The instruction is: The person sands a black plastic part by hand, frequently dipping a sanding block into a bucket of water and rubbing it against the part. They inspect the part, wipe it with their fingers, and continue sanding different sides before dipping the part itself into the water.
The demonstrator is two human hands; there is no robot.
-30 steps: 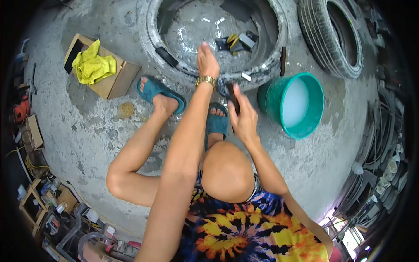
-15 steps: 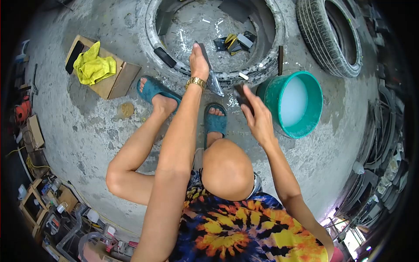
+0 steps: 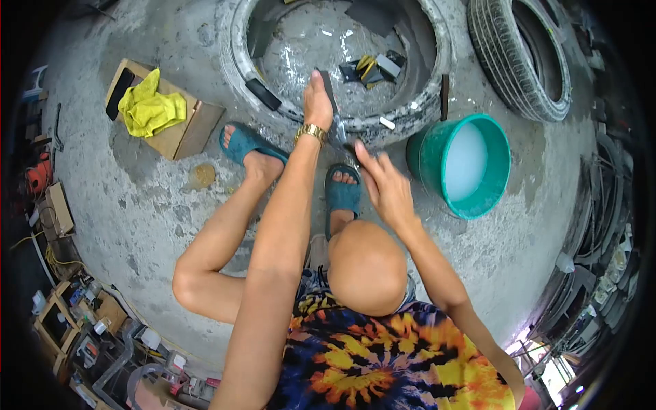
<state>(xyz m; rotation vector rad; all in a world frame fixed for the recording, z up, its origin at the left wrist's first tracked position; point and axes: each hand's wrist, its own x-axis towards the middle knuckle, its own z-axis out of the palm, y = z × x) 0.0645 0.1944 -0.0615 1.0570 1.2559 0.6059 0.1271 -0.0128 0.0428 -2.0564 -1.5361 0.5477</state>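
My left hand (image 3: 318, 106), below a gold watch (image 3: 311, 132), grips a long, dark, flat piece (image 3: 328, 89) with a wet, glossy lower end. The piece slopes down beside the wrist toward my feet. My right hand (image 3: 388, 193) is at its lower end, fingers together over a small dark pad (image 3: 350, 152), mostly hidden by the hand. Just beyond both hands lies a large tire (image 3: 239, 55), its rim wet and whitish. A teal bucket (image 3: 449, 133) of cloudy water stands to the right of my right hand.
A cardboard box (image 3: 198, 126) at left carries a yellow cloth (image 3: 152, 109). Small dark and yellow pieces (image 3: 372, 70) lie inside the tire. Another tire (image 3: 502, 61) is at upper right. Tools and parts crowd the left edge; dark strips (image 3: 608, 225) stack at right. My sandaled feet are below the tire.
My right hand has moved left, bringing the small dark pad to the lower end of the flat piece. My left hand keeps its hold, and the whole view has shifted slightly.
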